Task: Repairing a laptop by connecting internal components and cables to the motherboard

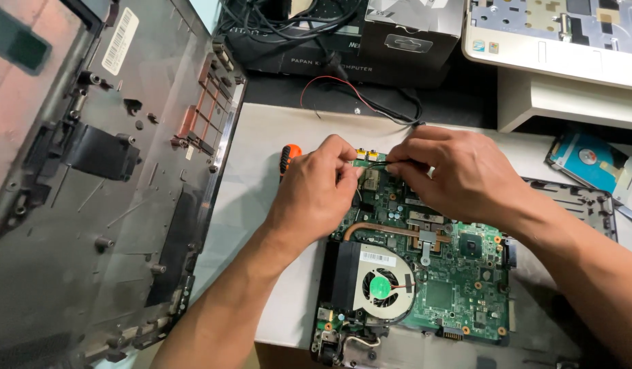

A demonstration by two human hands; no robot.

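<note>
I am working on a thin black wire at the far edge of the green board, which lies flat on the white table right in front of me. I think I am at the part where the wire gets fixed to or pulled off the board's edge. The next bit needs small, careful moves, because the wire is thin and the little parts around it sit close together.

My left hand is curled nearly shut, with its fingertips pinching at the wire near the yellow plugs. My right hand is also almost closed, and its finger and thumb pinch the same wire just to the right. An orange screwdriver handle pokes out behind my left hand, lying on the table. The round fan sits at the near end of the board. A big grey laptop shell lies to the left
</note>
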